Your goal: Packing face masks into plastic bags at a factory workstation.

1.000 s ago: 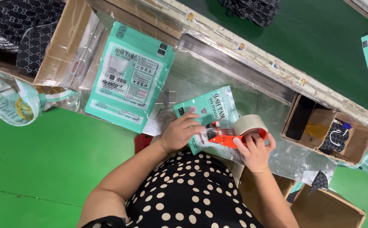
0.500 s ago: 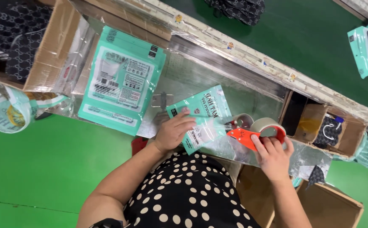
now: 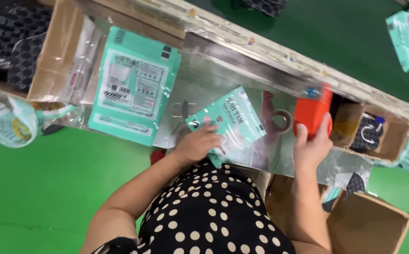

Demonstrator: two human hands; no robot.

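Note:
My left hand [image 3: 197,145] lies flat on a small teal packet in a clear bag [image 3: 230,123] on the shiny metal table [image 3: 214,80]. My right hand [image 3: 310,145] grips a red tape dispenser [image 3: 311,113], held to the right of the packet near the table's far edge. A strip of clear tape seems to run from the dispenser's roll [image 3: 282,120] toward the packet. A larger stack of teal packets [image 3: 134,87] lies to the left of my left hand.
A cardboard box of dark patterned items [image 3: 21,42] stands at the far left. A small open carton [image 3: 371,134] sits right of the dispenser, another brown carton [image 3: 369,226] below it. A printed bag [image 3: 7,120] hangs at left. The floor [image 3: 49,188] is green.
My right hand has carried the tape dispenser rightward and away from the small packet. My left hand stays pressed on the packet.

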